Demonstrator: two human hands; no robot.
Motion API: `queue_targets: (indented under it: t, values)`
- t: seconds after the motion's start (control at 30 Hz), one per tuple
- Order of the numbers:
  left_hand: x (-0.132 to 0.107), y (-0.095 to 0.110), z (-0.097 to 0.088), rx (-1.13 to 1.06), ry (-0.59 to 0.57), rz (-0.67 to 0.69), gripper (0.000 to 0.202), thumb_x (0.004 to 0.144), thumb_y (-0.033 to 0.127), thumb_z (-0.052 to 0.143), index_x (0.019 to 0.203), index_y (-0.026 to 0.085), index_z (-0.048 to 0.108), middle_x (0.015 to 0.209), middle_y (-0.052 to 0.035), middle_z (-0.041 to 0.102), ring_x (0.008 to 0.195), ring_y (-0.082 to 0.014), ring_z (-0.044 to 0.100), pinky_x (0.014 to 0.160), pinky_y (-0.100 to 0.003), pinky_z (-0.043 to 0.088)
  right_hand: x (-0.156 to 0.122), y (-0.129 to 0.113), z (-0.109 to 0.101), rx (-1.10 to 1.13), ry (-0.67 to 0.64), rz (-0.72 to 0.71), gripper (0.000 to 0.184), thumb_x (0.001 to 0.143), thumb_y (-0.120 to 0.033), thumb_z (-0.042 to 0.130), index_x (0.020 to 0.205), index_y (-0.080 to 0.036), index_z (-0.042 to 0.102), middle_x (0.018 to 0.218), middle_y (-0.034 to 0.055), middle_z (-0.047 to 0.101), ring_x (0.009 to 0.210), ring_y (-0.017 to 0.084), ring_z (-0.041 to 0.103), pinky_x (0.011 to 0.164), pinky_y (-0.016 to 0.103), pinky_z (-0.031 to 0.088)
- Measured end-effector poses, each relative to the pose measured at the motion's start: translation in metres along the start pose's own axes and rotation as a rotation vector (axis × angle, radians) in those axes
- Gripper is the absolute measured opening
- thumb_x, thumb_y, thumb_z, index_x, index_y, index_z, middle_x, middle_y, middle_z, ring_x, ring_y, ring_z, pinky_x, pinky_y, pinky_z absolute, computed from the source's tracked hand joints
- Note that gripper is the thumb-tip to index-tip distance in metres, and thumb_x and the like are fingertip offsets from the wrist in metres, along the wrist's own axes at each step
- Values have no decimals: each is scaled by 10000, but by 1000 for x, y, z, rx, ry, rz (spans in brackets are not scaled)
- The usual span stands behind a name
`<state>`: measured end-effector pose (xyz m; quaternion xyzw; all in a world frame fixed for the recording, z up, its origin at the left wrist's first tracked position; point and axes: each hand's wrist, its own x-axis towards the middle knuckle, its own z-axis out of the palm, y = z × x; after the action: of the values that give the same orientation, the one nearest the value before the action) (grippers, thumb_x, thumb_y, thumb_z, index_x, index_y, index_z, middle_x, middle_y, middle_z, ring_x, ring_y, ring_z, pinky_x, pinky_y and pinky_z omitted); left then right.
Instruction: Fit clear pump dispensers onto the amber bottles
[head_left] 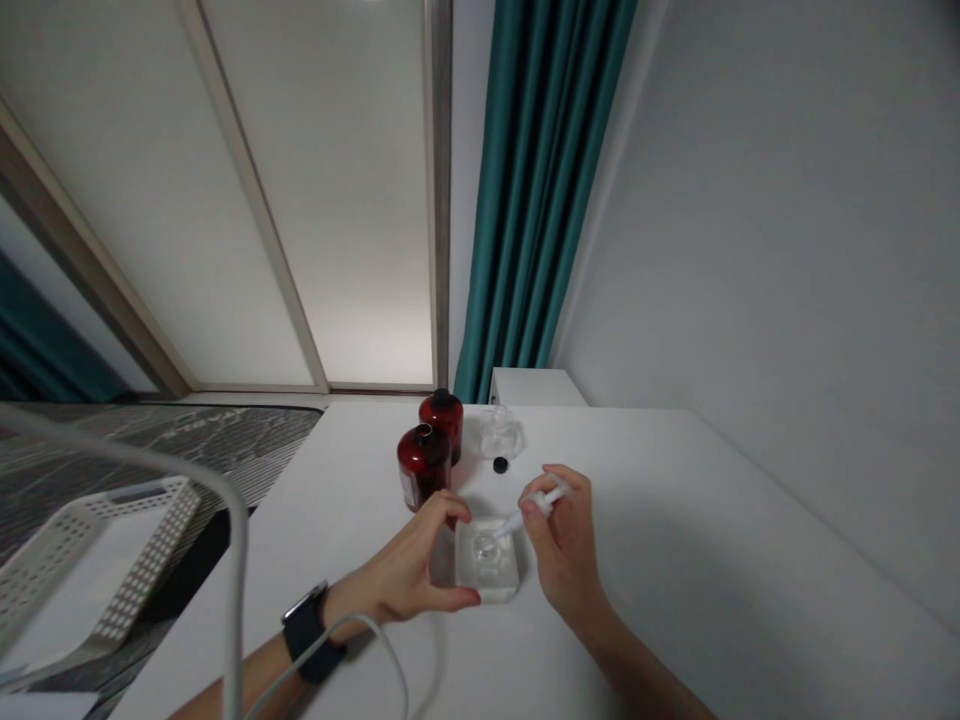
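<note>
My left hand (420, 560), with a dark watch on its wrist, is closed around the left side of a clear square bottle (489, 575) on the table. The bottle's round mouth faces up, with no cap on it. In my right hand (562, 550) is a white pump head (547, 497), pinched between thumb and fingers. Its pale tube slants down to the left, and the tip is at or just above the bottle's mouth; I cannot tell whether it is inside. Two dark red bottles stand beyond my left hand: an uncapped near one (424, 465) and a black-topped far one (442, 418).
A small black cap (500, 465) lies in front of another clear bottle (501, 435) on the white table (645, 460). A white cable (238, 580) crosses the view at left, near my left forearm. On the floor sits a white perforated basket (142, 570).
</note>
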<state>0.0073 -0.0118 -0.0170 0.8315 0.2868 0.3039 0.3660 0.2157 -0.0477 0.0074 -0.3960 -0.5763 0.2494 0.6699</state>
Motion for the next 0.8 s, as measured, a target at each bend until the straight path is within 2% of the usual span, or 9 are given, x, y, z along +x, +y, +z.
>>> queue_targets:
  t: [0.3,0.63,0.7,0.8]
  values:
    - [0,0,-1,12,-3,-9,585,695,409,802,1122,219,450,1128,-69,514,1034,-261,523,906,-397,466,2,6,1,-20,37,53,277,954,-291,539,1201,-258,419,853,-20,544,744,163,550,721,326,463]
    - [1,13,-5,19,-29,-35,571,706,367,806,1127,216,450,1145,-68,512,1054,-265,522,938,-416,463,8,7,-6,-26,-43,73,306,954,-323,535,1228,-240,428,828,-20,586,727,161,572,724,323,480]
    - [1,15,-5,17,-27,-37,553,707,353,801,1114,216,452,1136,-64,514,1052,-263,524,943,-416,460,15,11,-13,-30,9,150,308,929,-339,564,1195,-227,458,817,-14,617,724,167,593,711,321,491]
    - [1,15,-6,14,-31,-43,552,696,319,804,1103,218,445,1132,-60,507,1051,-260,521,944,-415,454,30,24,-29,-1,189,311,364,899,-389,578,1199,-219,460,892,25,678,740,179,626,713,342,509]
